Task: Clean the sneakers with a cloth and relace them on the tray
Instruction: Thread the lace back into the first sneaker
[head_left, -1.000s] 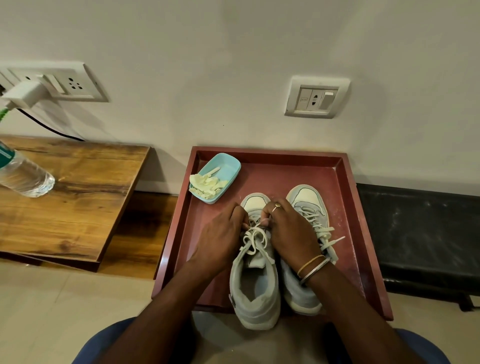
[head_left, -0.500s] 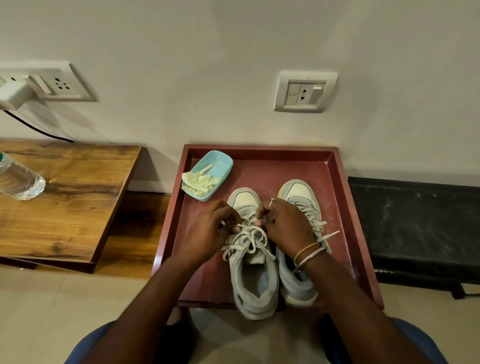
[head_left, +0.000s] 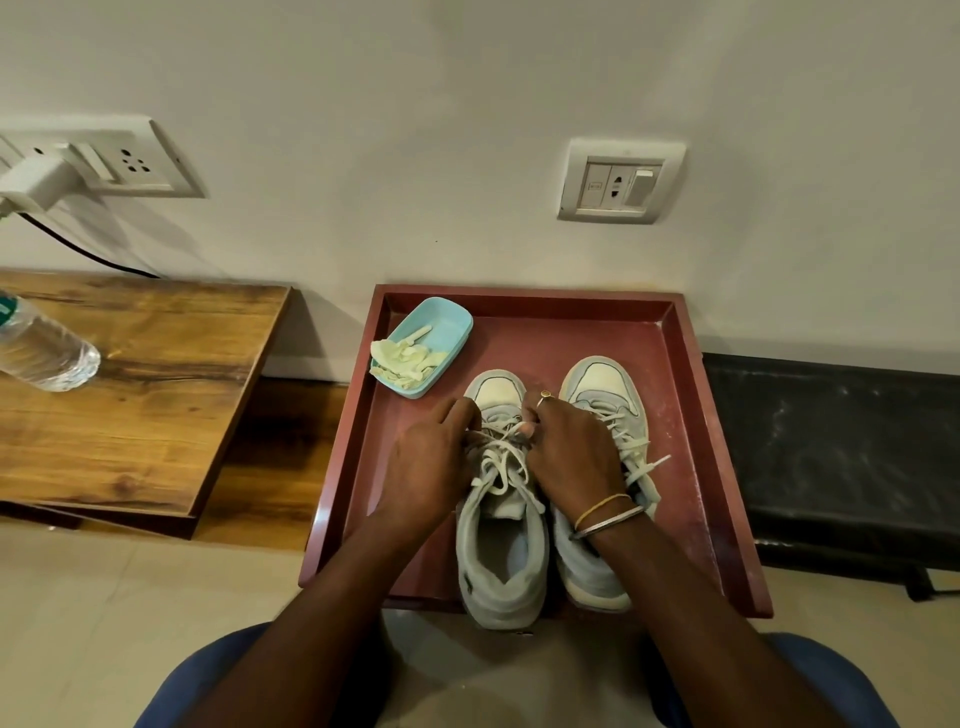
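Two hands meet at frame centre: the left hand (head_left: 431, 457) and the right hand (head_left: 571, 457) each pinch the lace (head_left: 501, 460) of the left-of-frame sneaker (head_left: 501, 561), which stands beside the laced second sneaker (head_left: 605, 384) on the tray (head_left: 675, 395). Against half a second ago, the fingers have closed inward and the side slack is drawn in. Relacing appears nearly finished, with tightening still to do.

maroon tray (head_left: 691, 415), pale grey sneakers (head_left: 501, 561), turquoise dish (head_left: 447, 325)

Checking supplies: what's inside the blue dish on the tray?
The blue dish holds a crumpled pale yellow cloth at its near end; the far end is bare. Anything beneath the cloth is hidden.
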